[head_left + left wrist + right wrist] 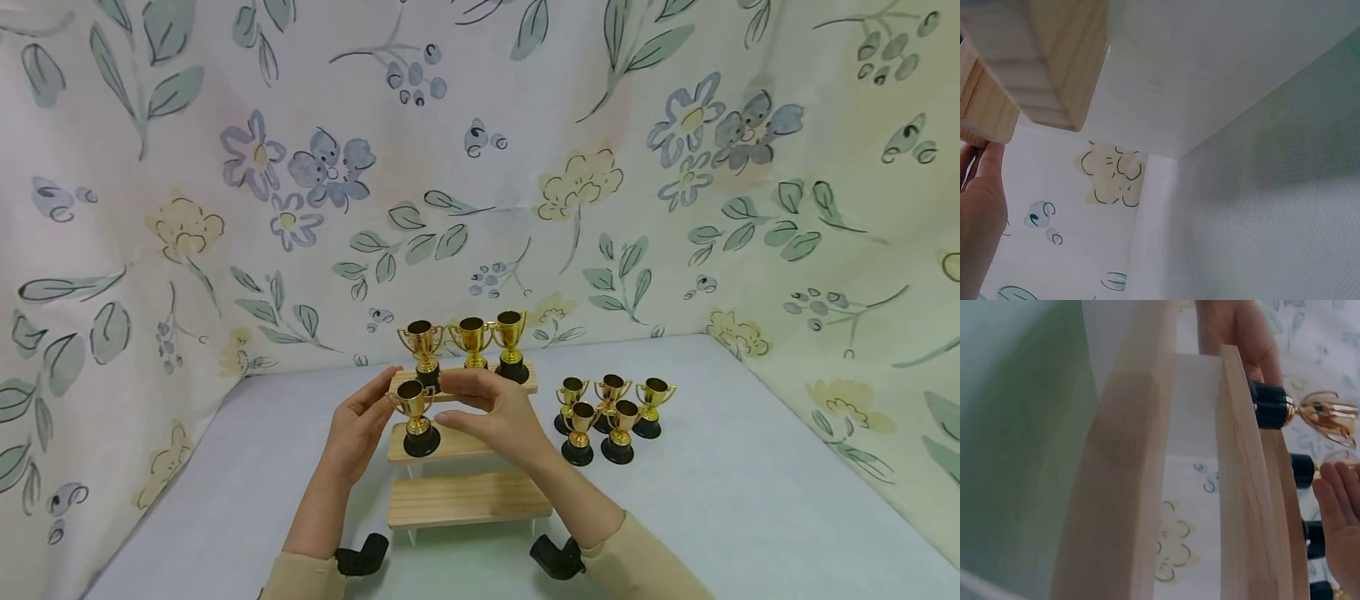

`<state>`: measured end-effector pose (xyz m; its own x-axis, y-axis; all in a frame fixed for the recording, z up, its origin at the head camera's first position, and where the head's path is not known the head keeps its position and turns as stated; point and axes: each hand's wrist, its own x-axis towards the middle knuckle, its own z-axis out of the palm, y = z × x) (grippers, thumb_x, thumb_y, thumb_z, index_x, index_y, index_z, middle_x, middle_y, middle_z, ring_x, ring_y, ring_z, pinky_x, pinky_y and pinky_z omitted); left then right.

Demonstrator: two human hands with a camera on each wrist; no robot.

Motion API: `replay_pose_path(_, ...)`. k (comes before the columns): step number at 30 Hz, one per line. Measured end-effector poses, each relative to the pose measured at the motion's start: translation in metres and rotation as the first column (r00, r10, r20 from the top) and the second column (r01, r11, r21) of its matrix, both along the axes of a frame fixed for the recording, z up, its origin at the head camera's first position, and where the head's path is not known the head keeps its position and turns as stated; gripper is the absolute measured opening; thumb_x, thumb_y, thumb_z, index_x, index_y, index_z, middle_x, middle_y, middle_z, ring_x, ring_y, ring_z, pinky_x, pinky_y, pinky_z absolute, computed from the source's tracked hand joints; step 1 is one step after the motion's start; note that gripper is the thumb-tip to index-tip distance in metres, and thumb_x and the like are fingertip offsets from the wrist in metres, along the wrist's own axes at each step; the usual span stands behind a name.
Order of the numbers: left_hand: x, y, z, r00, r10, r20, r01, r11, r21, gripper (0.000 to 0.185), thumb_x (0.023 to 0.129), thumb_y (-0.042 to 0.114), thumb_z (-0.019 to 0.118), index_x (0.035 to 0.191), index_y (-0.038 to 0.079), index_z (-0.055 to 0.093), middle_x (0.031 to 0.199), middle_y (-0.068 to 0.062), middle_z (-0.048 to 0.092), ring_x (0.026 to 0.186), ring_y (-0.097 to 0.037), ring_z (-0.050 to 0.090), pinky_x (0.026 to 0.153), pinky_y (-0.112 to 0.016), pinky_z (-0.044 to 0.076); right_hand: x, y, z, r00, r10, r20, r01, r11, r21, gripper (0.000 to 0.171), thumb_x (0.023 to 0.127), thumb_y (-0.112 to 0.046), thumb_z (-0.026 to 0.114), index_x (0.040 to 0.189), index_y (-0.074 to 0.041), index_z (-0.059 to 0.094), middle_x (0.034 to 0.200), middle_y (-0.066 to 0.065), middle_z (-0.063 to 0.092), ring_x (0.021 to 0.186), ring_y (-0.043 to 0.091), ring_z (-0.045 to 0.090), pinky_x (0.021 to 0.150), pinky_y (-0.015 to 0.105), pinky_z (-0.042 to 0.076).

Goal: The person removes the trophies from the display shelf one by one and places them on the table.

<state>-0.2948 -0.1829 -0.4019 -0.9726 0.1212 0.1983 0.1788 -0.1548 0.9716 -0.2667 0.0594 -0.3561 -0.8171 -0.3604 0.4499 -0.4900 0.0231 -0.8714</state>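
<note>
Presently, centre of the head view: one small gold trophy (415,417) on a black base, standing on the middle step of a three-tier wooden stand (465,498). My left hand (362,425) sits just left of it, fingers straight and relaxed, thumb tip near the cup rim; I cannot tell if it touches. My right hand (495,414) is just right of it, fingers loosely extended and apart, gripping nothing. Top step, behind: three gold trophies (470,340) in a row. Right of centre on the pale surface (750,500): five more trophies (611,414), clustered. Floral cloth (525,167) fills the upper frame.
</note>
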Motion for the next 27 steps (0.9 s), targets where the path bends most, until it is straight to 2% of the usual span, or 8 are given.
replay_pose_path(6, 0.0, -0.001, 0.0, 1.0, -0.006, -0.01, 0.006, 1.0, 0.011, 0.057, 0.101, 0.011, 0.054, 0.153, 0.001, 0.033, 0.133, 0.023, 0.056, 0.127, 0.009, 0.051, 0.105, -0.007, 0.042, -0.003, -0.016, -0.001, 0.999, -0.002, 0.039, 0.003, 1.0, -0.018, 0.047, 0.084, -0.015, 0.078, 0.129, -0.011, 0.063, 0.13, 0.011, 0.066, 0.122, 0.026, 0.065, 0.104, 0.034, 0.054)
replay_pose_path(13, 0.0, -0.002, -0.001, 0.999, -0.022, -0.029, 0.023, 1.0, 0.007, 0.058, 0.102, 0.013, 0.054, 0.153, 0.001, 0.032, 0.134, 0.023, 0.055, 0.127, 0.009, 0.051, 0.106, -0.007, 0.042, -0.006, -0.03, -0.001, 0.999, -0.026, 0.028, 0.026, 1.0, -0.014, 0.048, 0.084, -0.017, 0.079, 0.129, -0.01, 0.064, 0.129, 0.01, 0.067, 0.119, 0.025, 0.066, 0.1, 0.026, 0.056)
replay_pose_path(23, 0.001, -0.001, 0.0, 0.999, -0.027, -0.038, 0.028, 0.999, 0.016, 0.058, 0.102, 0.013, 0.054, 0.153, 0.0, 0.032, 0.135, 0.021, 0.056, 0.126, 0.009, 0.052, 0.106, -0.008, 0.043, -0.006, -0.036, 0.0, 0.997, -0.058, 0.043, 0.058, 0.998, -0.006, 0.045, 0.084, -0.016, 0.079, 0.127, -0.013, 0.065, 0.128, 0.01, 0.068, 0.115, 0.026, 0.068, 0.099, 0.03, 0.058)
replay_pose_path(27, 0.0, -0.001, 0.0, 0.999, -0.029, -0.036, 0.03, 0.999, 0.017, 0.057, 0.102, 0.013, 0.054, 0.153, 0.0, 0.032, 0.134, 0.022, 0.056, 0.127, 0.009, 0.052, 0.106, -0.007, 0.042, -0.005, -0.038, 0.002, 0.997, -0.056, 0.06, 0.056, 0.998, -0.009, 0.046, 0.084, -0.016, 0.079, 0.127, -0.012, 0.065, 0.127, 0.01, 0.068, 0.113, 0.027, 0.068, 0.097, 0.027, 0.058)
